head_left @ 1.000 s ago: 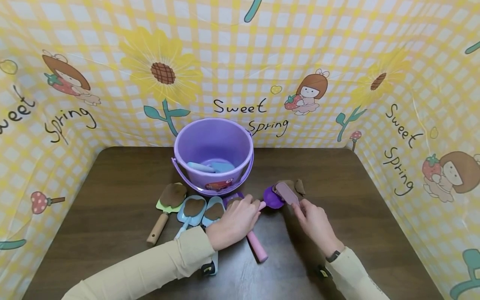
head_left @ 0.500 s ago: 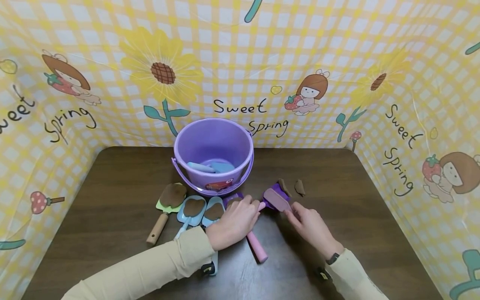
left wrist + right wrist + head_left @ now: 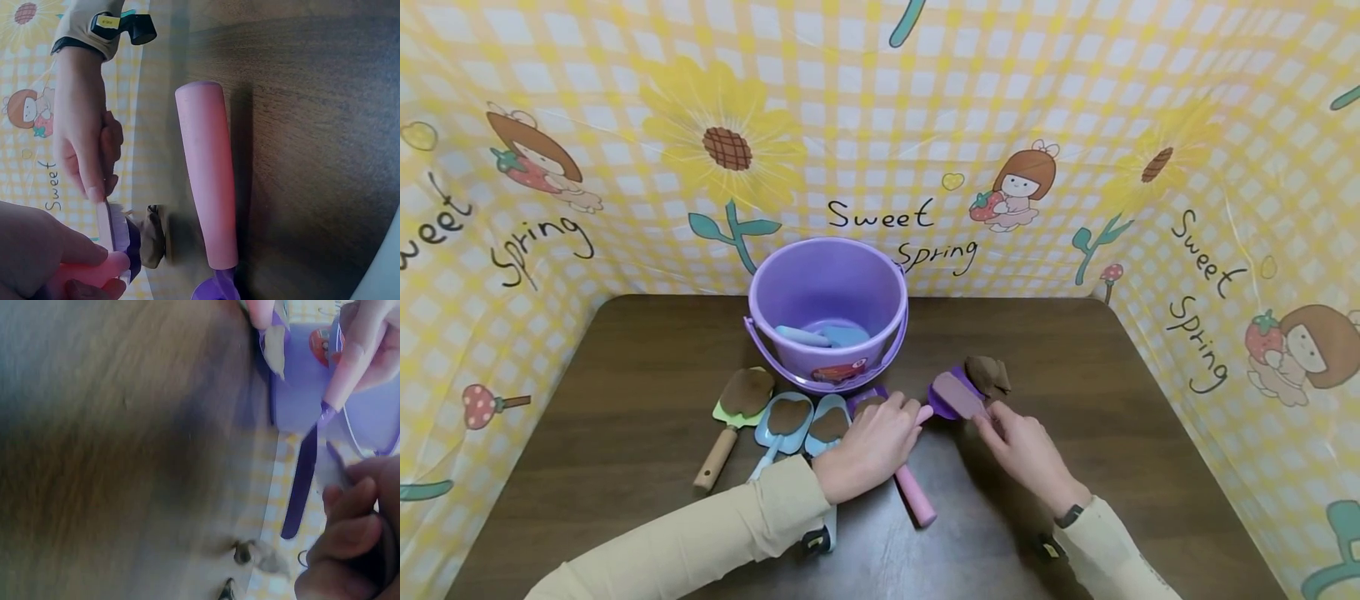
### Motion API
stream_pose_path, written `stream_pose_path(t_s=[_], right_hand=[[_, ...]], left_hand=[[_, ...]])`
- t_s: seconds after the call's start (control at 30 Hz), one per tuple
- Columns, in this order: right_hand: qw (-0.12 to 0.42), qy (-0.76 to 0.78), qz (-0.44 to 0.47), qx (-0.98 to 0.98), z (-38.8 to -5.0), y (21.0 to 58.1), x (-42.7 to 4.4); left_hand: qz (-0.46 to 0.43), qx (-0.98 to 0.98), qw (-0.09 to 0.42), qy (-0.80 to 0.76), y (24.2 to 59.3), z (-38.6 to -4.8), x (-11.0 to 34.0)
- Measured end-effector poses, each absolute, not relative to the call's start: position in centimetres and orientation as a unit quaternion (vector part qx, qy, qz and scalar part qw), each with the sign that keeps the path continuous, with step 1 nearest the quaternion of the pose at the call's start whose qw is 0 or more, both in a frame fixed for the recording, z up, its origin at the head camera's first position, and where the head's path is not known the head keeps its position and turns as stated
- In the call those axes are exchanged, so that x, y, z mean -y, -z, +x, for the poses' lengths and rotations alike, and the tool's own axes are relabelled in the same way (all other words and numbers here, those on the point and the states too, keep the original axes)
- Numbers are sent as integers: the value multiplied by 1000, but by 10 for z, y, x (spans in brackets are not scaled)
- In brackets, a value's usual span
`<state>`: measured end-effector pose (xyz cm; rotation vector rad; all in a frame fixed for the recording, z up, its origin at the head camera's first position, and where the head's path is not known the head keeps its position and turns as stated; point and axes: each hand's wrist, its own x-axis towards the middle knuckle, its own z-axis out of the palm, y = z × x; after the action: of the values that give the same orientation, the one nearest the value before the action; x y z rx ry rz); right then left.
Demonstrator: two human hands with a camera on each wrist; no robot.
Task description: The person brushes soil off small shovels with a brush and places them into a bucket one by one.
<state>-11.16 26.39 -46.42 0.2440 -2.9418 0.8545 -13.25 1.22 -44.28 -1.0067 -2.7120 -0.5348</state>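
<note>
The left hand (image 3: 874,447) grips a pink-handled purple plastic shovel (image 3: 300,487) near the round purple plastic bucket (image 3: 827,279); the right hand (image 3: 1033,457) holds a flat pink, pale-bristled brush (image 3: 957,395) close over it. I'd keep the shovel steady, stroking toward its tip.

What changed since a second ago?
The flat pink brush moved left over the pink-handled purple shovel; the crumpled brown piece shifted right, off its edge, toward the small brown scrap. Left hand still grips the shovel, right hand the brush. Purple plastic bucket unmoved.
</note>
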Motion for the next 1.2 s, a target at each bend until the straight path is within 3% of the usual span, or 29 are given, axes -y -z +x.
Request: stream_pose_path(t_s=[0.13,0.4,0.67,0.97,1.07,1.2], right_hand=[[19,-284,85,955,-112,465,-263],[75,-262,49,961,-114,466,-270],[15,-304,108,946,-112,469,-265],[99,-255,45,961,-115,470,-274],[90,-267,50,958,-115,469,-273],[29,-304,82,949,-113,465,-266]], left_hand=[[-340,915,101,190,442,-133,-12],[-346,909,98,208,441,-132,-11],[-336,915,85,208,444,-131,-12],[-343,912,85,208,443,-131,-10],[-341,913,95,205,443,-130,-10],[-339,912,107,206,443,-130,-9]])
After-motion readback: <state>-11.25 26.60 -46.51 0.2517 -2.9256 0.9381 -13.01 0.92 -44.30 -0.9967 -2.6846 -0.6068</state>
